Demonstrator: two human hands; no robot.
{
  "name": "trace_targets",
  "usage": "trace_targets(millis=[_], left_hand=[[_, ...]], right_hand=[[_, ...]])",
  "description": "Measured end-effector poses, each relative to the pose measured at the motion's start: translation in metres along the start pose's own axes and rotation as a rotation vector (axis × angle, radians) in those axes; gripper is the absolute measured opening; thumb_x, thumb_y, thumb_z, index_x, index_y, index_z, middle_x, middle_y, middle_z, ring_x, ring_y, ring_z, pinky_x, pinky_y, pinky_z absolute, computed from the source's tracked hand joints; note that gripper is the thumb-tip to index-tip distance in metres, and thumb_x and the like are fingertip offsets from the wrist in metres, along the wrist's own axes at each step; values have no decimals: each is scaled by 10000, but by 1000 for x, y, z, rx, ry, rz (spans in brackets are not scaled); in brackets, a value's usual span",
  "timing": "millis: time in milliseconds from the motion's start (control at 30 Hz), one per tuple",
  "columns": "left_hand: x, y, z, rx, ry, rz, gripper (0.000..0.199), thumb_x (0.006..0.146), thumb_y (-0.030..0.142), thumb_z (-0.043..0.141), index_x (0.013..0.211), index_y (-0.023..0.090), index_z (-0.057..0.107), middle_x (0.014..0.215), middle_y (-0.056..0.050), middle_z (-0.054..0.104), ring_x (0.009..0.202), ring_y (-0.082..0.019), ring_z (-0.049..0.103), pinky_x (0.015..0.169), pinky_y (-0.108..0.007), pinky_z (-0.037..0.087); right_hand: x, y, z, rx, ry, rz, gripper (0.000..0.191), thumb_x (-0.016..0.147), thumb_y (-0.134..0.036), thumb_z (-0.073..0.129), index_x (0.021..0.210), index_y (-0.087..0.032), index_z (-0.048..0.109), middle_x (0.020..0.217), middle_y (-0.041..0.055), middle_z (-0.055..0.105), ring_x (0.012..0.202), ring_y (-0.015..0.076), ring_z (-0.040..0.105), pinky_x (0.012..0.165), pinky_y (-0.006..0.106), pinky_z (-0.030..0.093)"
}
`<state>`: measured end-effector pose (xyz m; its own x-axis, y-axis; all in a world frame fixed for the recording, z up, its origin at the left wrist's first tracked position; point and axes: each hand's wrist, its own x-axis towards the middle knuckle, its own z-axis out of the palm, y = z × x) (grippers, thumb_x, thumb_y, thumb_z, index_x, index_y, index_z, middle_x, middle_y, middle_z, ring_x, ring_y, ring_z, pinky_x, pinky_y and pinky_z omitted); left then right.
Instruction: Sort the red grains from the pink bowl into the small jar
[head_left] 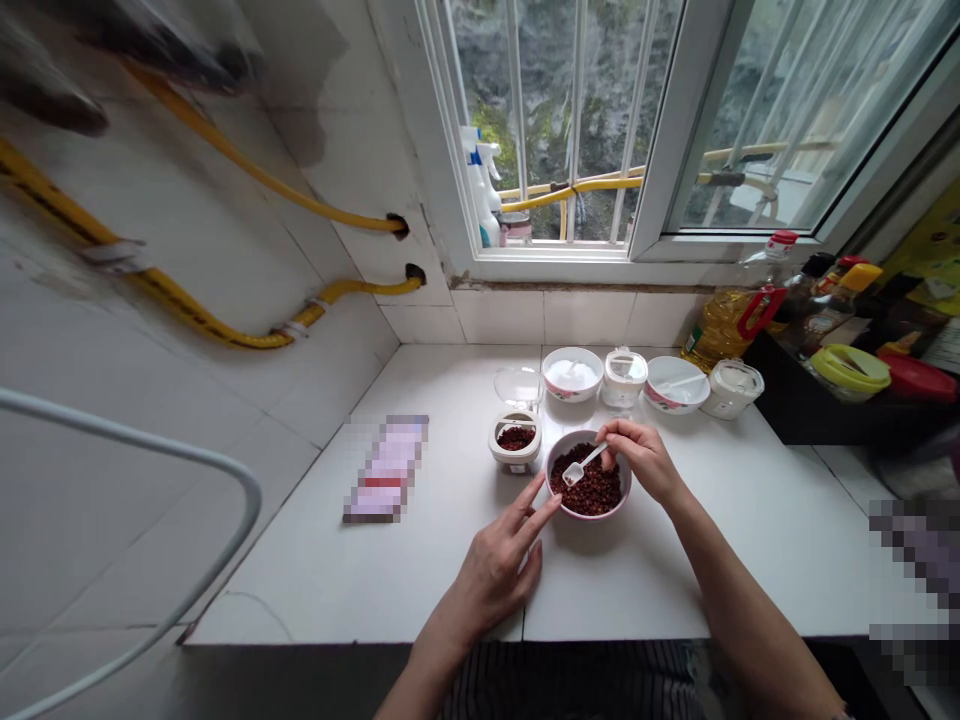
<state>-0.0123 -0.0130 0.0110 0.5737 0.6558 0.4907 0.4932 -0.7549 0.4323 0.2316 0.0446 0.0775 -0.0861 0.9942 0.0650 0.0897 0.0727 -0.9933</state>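
Note:
My right hand (637,455) pinches the handle of a small white spoon (574,474) over a bowl (587,515) with a pale pink rim. Small dark red grains that look like Sichuan peppercorns (600,490) fill much of that bowl. The spoon's scoop rests at the grains, with little or nothing in it. With fingers stretched out, my left hand (502,560) touches the bowl's left rim. Just behind it stands a white seasoning jar (515,458), its clear lid (517,386) tipped up, holding similar dark red grains.
Behind stand a bowl of white powder (572,375), a lidded jar (625,377), another bowl with a white spoon (676,385) and a second lidded jar (733,389). An oil bottle (724,320) is at right. A blurred purple packet (388,468) lies left.

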Motion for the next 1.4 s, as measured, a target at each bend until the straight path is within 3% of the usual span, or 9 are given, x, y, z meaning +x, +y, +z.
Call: trace_targets(millis=[167,400,533,667,933,1200,1400], left_hand=[[2,3,-3,-37,5,-27,655,900,55,443,1519,245,351,1588,-151,347,1203,-226,636,963,-344,569],[9,14,-13,-91,-33,-105,621,888,68,492,1477,245,402,1575,-147,372,1267,-242,593,993,-363,555],[12,15,-7,-74,48,-123,513,901,85,518,1387,245,476,1541,-154,420,1271,-261,587,982,-397,561],[14,14,3,-100,89,-158,364,928,123,518,1274,236,520,1499,-152,472,1144,-244,662,939,-399,586],[12,12,14,-160,171,-149,329,957,151,489,1275,231,510,1495,-160,471,1038,-214,701,868,-354,609],[10,13,14,-198,123,-177,388,945,126,486,1317,236,494,1540,-170,421,945,-188,721,858,-359,615],[7,10,18,-182,98,-165,477,902,89,479,1356,235,472,1543,-157,419,1056,-223,695,820,-349,625]], right_hand=[[1,2,0,43,23,13,201,759,-371,597,764,-177,645,506,-19,616,492,137,539,556,272,447],[0,-2,1,17,45,-1,224,776,-398,604,784,-180,659,522,-15,621,515,146,554,583,288,460],[0,-2,2,2,72,-9,228,788,-410,608,789,-188,661,518,-15,626,516,152,562,585,292,467],[1,-1,2,-15,83,-5,247,797,-428,612,798,-187,667,524,-8,640,516,159,579,578,297,475],[2,-1,2,37,146,-14,251,796,-439,655,821,-189,648,551,-5,654,547,166,606,632,316,508],[5,-17,33,-84,180,-221,232,943,-423,532,972,-213,626,766,34,744,760,206,717,747,353,555],[5,-14,55,-587,0,-628,217,972,-161,416,1006,-226,620,889,59,784,798,212,702,961,471,464]])
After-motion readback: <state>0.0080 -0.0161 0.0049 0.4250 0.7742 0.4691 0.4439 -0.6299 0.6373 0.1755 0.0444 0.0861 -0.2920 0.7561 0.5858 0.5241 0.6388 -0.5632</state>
